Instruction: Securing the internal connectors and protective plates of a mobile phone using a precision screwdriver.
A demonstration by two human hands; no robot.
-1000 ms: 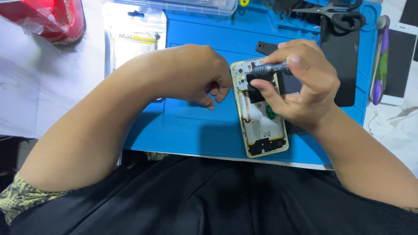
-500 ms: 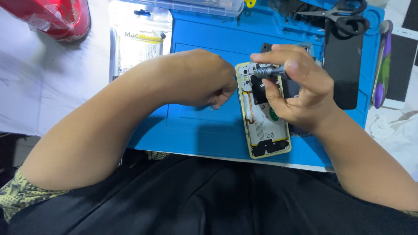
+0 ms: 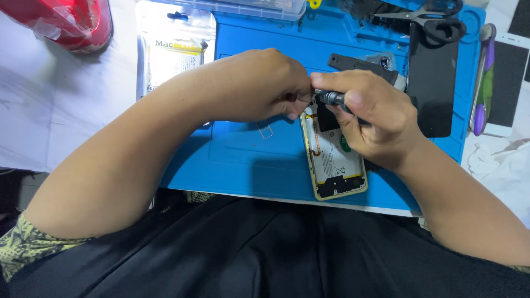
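On blue mat [image 3: 243,149], opened phone [image 3: 335,160] lies near-centre, back off. Right hand [image 3: 375,118] grips dark screwdriver [image 3: 331,99], now lifted off phone toward far end. Left hand [image 3: 259,85], clenched, has moved in, fingertips pinching at driver tip; probably handling bit or screw.

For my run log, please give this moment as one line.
right hand: grips screwdriver | left hand: at screwdriver tip | opened phone: flat on blue mat | scissors: top of mat
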